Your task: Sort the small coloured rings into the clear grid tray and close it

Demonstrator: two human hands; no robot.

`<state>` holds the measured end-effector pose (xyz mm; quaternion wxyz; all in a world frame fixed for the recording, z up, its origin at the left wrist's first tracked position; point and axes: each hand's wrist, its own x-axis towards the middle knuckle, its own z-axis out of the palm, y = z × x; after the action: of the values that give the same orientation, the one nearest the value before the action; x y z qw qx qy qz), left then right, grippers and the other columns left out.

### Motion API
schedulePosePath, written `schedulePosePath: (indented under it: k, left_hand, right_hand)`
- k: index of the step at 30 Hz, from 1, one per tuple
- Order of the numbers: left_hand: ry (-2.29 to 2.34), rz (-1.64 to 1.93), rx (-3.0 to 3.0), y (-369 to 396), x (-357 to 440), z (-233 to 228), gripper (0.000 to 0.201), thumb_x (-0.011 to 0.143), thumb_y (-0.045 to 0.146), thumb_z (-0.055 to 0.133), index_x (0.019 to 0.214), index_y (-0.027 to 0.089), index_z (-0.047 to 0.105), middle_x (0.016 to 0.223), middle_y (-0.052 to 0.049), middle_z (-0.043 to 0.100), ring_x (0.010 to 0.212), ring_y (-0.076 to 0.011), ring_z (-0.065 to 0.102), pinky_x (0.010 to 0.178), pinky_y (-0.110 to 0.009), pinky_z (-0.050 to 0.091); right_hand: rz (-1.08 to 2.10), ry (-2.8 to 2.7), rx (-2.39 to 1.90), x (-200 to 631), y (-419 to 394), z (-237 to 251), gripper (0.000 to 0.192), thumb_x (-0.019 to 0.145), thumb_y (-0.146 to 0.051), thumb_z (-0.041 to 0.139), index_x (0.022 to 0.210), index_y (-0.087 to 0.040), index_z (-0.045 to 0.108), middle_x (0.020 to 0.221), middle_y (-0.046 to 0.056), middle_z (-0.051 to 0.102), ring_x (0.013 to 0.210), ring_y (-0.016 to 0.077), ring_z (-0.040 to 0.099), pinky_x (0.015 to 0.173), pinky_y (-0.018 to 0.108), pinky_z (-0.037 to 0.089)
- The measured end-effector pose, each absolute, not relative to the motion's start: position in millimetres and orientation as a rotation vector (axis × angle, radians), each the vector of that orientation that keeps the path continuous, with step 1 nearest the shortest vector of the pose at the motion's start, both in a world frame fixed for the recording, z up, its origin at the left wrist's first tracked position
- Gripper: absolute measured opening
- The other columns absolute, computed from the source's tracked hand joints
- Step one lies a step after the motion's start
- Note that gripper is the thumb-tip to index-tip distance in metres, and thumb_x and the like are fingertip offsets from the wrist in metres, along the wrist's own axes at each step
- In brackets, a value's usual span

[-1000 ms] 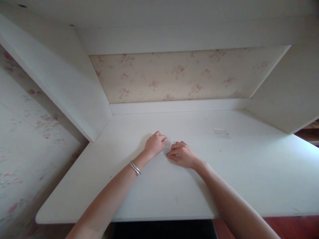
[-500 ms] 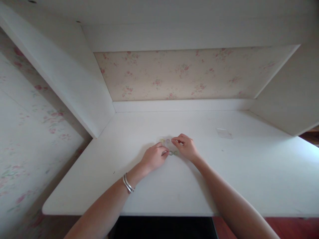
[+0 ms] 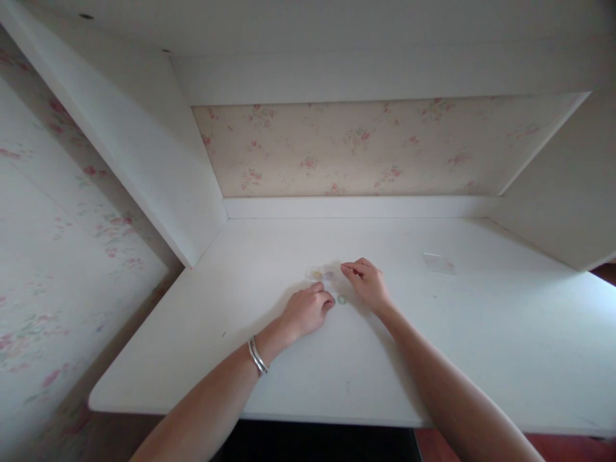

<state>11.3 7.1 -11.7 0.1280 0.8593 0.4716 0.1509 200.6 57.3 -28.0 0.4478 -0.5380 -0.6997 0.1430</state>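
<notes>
A small clear plastic case (image 3: 315, 274) lies on the white desk, with little yellow and purple pieces in it. Just in front of the case is a small green ring (image 3: 341, 299), flat on the desk. My left hand (image 3: 308, 309) rests at the near side of the case, thumb and fingers pinched close to the green ring; what sits between them is hidden. At the case's right end, the thumb and forefinger of my right hand (image 3: 366, 282) are pressed together; anything in them is too small to name.
A flat clear plastic piece (image 3: 439, 263) lies farther right on the desk (image 3: 491, 346). White side panels (image 3: 144, 154) and an overhead shelf (image 3: 346, 38) enclose the desktop, with floral wallpaper behind. A tiny dark speck (image 3: 224, 333) is at the left.
My right hand has shifted slightly right, away from the purple piece. Of two green pieces by my left fingertips, one now shows; my left hand has moved slightly right. The view has shifted a little.
</notes>
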Motion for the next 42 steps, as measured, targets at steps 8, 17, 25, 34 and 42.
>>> schedulePosePath:
  k: [8,17,25,34,42]
  left_hand:
    - [1.315,0.637,2.376,11.6,10.2,-11.0,0.025,0.089,0.03,0.045,0.086,0.021,0.068,0.09,-0.003,0.062,0.082,-0.0156,0.059,0.077,-0.026,0.044]
    - [1.331,0.903,2.24,24.0,0.5,-5.3,0.024,0.089,0.031,0.047,0.087,0.018,0.066,0.086,-0.005,0.062,0.082,-0.0153,0.057,0.075,-0.026,0.043]
    - [1.404,0.913,2.298,40.4,8.4,3.5,0.029,0.09,0.034,0.044,0.089,0.019,0.068,0.081,-0.004,0.062,0.077,-0.0141,0.057,0.073,-0.025,0.043]
    - [1.615,0.692,2.378,68.3,31.3,1.1,0.025,0.088,0.031,0.045,0.089,0.023,0.068,0.091,-0.003,0.062,0.081,-0.0137,0.057,0.076,-0.024,0.042]
    - [1.583,0.707,2.354,66.5,25.4,2.8,0.026,0.088,0.031,0.044,0.091,0.023,0.068,0.089,-0.003,0.062,0.082,-0.0143,0.057,0.078,-0.025,0.042]
  right_hand:
    - [0.474,-1.874,-1.258,208.6,46.6,-22.4,0.023,0.085,-0.035,0.053,0.083,-0.023,0.072,0.075,0.002,0.061,0.064,0.0127,0.053,0.061,0.026,0.04]
    - [0.503,-2.08,-1.139,219.3,41.2,-14.4,0.017,0.083,-0.027,0.055,0.076,-0.02,0.07,0.07,0.002,0.06,0.064,0.0114,0.054,0.062,0.023,0.039]
    - [0.326,-2.429,-1.103,211.4,26.3,-6.5,0.011,0.079,-0.03,0.062,0.084,-0.029,0.072,0.078,-0.001,0.064,0.078,0.0141,0.057,0.073,0.028,0.033]
    - [0.259,-2.529,-1.076,205.7,25.4,-8.6,0.014,0.081,-0.023,0.058,0.08,-0.029,0.071,0.078,-0.001,0.063,0.078,0.0143,0.054,0.072,0.029,0.029]
    - [0.371,-2.404,-1.094,207.1,23.4,-2.7,0.017,0.083,-0.026,0.054,0.078,-0.025,0.07,0.08,0.002,0.064,0.078,0.0154,0.056,0.074,0.029,0.035]
